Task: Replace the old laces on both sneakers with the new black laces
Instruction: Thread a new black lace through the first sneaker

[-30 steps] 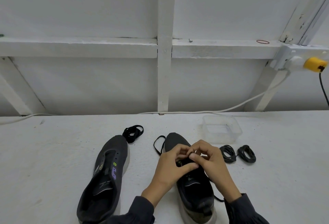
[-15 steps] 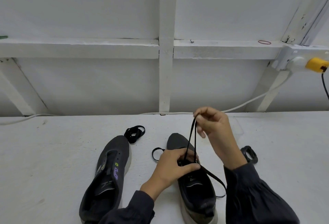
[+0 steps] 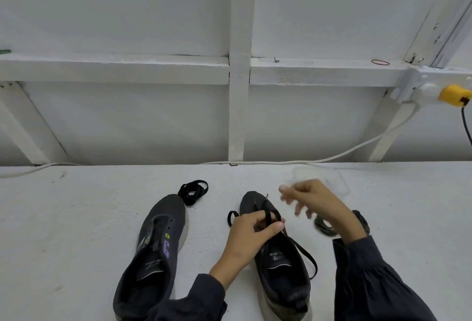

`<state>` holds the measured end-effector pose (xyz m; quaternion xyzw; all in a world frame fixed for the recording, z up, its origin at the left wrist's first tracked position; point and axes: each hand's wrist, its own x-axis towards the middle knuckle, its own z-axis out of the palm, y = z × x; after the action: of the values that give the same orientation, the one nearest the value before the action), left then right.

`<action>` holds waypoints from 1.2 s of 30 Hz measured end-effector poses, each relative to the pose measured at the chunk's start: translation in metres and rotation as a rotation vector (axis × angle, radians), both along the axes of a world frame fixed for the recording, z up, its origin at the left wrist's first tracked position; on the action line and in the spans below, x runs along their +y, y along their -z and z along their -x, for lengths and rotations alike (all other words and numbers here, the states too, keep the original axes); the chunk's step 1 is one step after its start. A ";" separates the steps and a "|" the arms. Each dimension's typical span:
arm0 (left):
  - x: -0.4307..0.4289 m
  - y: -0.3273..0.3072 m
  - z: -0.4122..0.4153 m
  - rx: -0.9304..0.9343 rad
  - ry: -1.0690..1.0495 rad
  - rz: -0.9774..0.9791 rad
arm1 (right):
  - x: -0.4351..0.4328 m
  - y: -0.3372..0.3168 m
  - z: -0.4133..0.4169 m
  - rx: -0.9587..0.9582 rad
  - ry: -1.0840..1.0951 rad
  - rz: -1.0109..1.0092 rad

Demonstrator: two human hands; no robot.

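1. Sneakers, two of them, dark grey, lie side by side on the white table [image 3: 76,231] with their toes pointing to the far side. The left sneaker [image 3: 153,251] shows bare eyelets; the right sneaker [image 3: 278,262] carries a black lace [image 3: 267,214].
2. The left hand [image 3: 251,234] rests on the right sneaker's lacing area, thumb and curled fingers pinching the black lace.
3. One loop of that lace sticks out to the left of the toe. Two lace ends lie on the toe. Another length trails down the shoe's right side.
4. The right hand [image 3: 314,200] hovers just right of the toe and is blurred. Its fingers are loosely spread, with nothing visible in them.
5. A lace bundle [image 3: 192,191] lies just beyond the left sneaker's toe.
6. Two coiled laces [image 3: 324,227] sit right of the right sneaker, partly hidden by the right wrist.
7. A clear plastic tub [image 3: 334,180] stands farther back.
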<state>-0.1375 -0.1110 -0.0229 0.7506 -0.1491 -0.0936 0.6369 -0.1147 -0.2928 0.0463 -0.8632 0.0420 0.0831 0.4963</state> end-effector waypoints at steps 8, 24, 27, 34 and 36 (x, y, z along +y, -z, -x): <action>-0.003 -0.001 -0.001 -0.040 -0.006 -0.022 | 0.021 0.011 0.019 0.013 -0.132 -0.130; -0.003 -0.010 -0.009 -0.056 0.031 -0.193 | 0.039 -0.016 -0.007 -0.117 -0.078 -0.318; -0.002 -0.010 -0.008 -0.030 0.054 -0.163 | 0.040 -0.031 -0.022 -0.169 0.003 -0.463; -0.002 -0.006 -0.010 -0.006 0.046 -0.172 | 0.036 -0.026 -0.050 -0.214 0.228 -0.763; -0.003 -0.004 -0.009 -0.008 0.028 -0.174 | 0.032 -0.014 -0.047 -0.170 0.183 -0.657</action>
<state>-0.1288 -0.1141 -0.0191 0.8013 -0.1535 -0.1119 0.5673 -0.0673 -0.2612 0.0599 -0.6540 0.0486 -0.0249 0.7545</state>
